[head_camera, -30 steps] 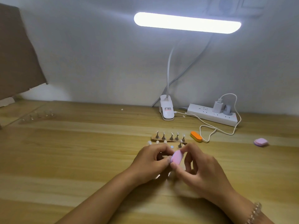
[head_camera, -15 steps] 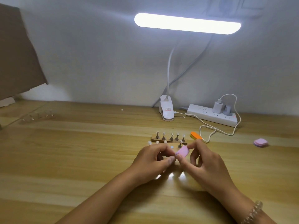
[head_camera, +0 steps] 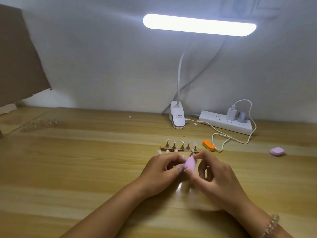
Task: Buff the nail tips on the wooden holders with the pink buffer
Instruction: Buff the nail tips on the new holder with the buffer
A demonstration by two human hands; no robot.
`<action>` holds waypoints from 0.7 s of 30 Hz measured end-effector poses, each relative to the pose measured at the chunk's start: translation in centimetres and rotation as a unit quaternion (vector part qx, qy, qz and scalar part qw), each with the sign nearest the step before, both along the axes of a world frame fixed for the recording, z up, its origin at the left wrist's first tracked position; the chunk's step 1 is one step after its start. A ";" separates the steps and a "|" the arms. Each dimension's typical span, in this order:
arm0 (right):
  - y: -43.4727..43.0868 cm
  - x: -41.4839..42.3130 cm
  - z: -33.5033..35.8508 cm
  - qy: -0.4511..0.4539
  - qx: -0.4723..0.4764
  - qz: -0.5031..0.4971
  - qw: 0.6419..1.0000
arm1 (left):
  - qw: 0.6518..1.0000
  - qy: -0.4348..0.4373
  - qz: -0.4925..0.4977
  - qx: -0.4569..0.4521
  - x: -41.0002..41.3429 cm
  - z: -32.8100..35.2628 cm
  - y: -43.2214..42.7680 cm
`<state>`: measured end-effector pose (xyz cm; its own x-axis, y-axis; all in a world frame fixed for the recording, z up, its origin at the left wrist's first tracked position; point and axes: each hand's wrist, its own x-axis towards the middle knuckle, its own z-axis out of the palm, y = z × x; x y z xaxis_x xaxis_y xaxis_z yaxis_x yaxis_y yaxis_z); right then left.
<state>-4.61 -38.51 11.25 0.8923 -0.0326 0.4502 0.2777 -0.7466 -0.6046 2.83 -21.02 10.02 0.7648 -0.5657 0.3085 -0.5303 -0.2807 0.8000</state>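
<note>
Right hand (head_camera: 214,176) pinches the pink buffer (head_camera: 190,164) between thumb and forefinger, other fingers loosely curled under; left hand (head_camera: 161,172) is curled in with fingertips bunched right against the buffer's left edge; it may be pinching one small piece there, but that spot is hidden and blurred, so cannot tell whether it grips anything or only steadies; both hands are low over the table (head_camera: 85,169), with the buffer between them, off the table, just in front of the wooden holder (head_camera: 163,146); handling, as a judgement: the buffer looks like a small foam block, very light, a bit squashy, gritty so not slippery; best held by its narrow edges as now, leaving a broad face free to rub; light pressure should do; nail tips (head_camera: 182,143) look like thin plastic, tiny, light, probably springy and easy to flick off their little metal stands; better to take a stand by its base or brace the tip from the side than to press hard; five tips stand upright in a row on the holder; a nearer row of pale tips (head_camera: 167,151) sits just behind the left knuckles, partly hidden; the holder is a slim strip, likely to slide if pushed; just right of it lies an orange buffer (head_camera: 208,145) beside a white cable (head_camera: 223,143); well apart to the right, a second pink block (head_camera: 277,151); at the back, a power strip (head_camera: 223,124), lamp clip (head_camera: 177,117), lit lamp bar (head_camera: 199,24); bracelet (head_camera: 271,225) on the right wrist.
</note>
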 end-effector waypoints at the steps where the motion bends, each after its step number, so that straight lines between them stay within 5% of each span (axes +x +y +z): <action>1: -0.3 0.2 0.0 -0.001 0.013 -0.019 1.000 | 1.000 -0.001 0.000 -0.002 0.0 0.0 0.0; 15: 0.4 -0.4 -0.2 -0.011 -0.049 0.005 0.999 | 1.000 0.008 -0.006 0.008 0.1 -0.1 0.1; 21: -0.5 0.2 -0.2 -0.005 -0.006 -0.031 0.999 | 1.000 -0.001 -0.003 0.005 0.1 -0.1 0.0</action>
